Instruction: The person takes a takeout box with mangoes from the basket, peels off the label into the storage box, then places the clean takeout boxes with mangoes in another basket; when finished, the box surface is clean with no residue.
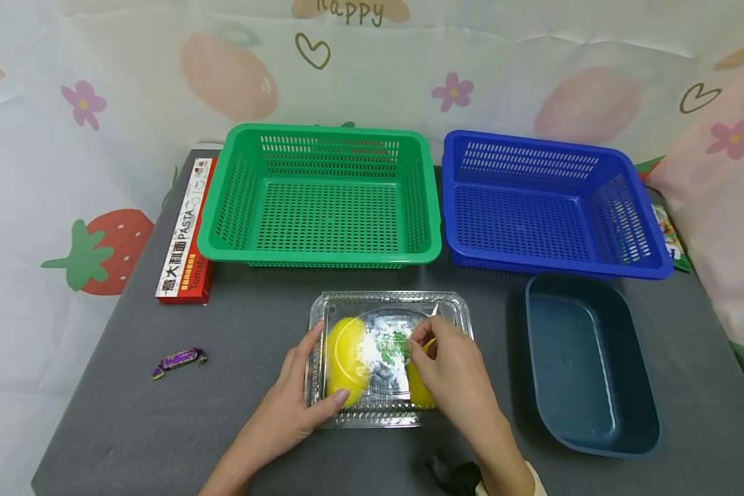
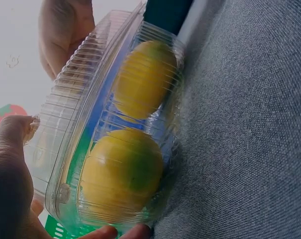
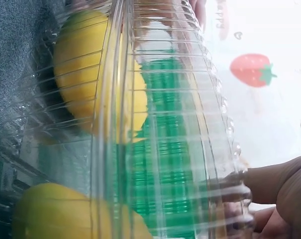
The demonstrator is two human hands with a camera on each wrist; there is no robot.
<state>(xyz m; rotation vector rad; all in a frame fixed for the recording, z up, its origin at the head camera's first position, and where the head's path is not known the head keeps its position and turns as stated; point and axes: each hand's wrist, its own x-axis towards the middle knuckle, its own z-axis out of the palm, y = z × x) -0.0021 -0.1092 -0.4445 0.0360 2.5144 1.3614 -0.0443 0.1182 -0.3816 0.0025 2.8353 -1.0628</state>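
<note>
A clear plastic clamshell box (image 1: 387, 418) lies closed at the front middle of the table. Inside are two yellow, mango-like fruits, one on the left (image 1: 347, 362) and one on the right (image 1: 420, 386), with greenish patches in the left wrist view. My left hand (image 1: 300, 393) grips the box's left side, thumb over the lid and fingers along the wall. My right hand (image 1: 455, 365) is over the lid's right half, thumb and index fingertips brought together beside a green-and-white patch (image 1: 392, 346). I cannot tell whether they pinch anything.
Behind the box stand a green basket (image 1: 319, 258) and a blue basket (image 1: 558, 262). A dark blue tub (image 1: 595, 386) is at the right. Leftward are a red-and-white pasta box (image 1: 187, 234) and a purple-wrapped candy (image 1: 180, 359). A snack packet (image 1: 672, 241) pokes out beside the blue basket.
</note>
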